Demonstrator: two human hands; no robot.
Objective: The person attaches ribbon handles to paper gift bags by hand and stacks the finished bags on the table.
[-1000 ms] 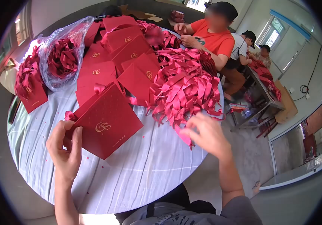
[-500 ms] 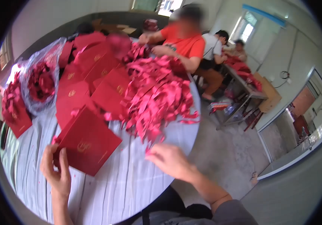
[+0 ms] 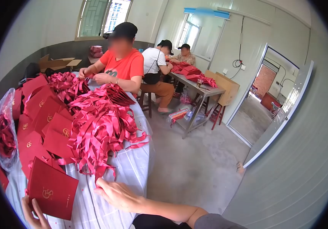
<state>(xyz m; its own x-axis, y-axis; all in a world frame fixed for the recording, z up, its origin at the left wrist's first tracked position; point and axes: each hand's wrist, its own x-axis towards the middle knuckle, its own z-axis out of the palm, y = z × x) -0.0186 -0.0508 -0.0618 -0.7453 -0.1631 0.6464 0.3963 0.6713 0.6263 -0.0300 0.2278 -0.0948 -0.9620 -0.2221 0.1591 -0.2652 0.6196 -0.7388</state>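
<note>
At the lower left, my left hand (image 3: pixel 35 213) pinches the left edge of a red bag (image 3: pixel 53 191) with a gold logo. My right hand (image 3: pixel 114 194) is closed on the end of a red ribbon (image 3: pixel 100 171) at the near edge of the ribbon pile (image 3: pixel 101 126). Behind the held bag, several more red bags (image 3: pixel 59 139) with gold logos lie overlapping on the white-covered table (image 3: pixel 131 164).
A clear plastic bag (image 3: pixel 3 129) with red items stands at the far left. A co-worker in a red shirt (image 3: pixel 124 65) handles ribbons across the table. Two people sit at a metal table (image 3: pixel 206 89) further back. An open door (image 3: pixel 282 118) is at the right.
The view has swung right, so the table lies further left. My right hand has come to the near ribbons and taken hold of one. My left hand still holds the bag.
</note>
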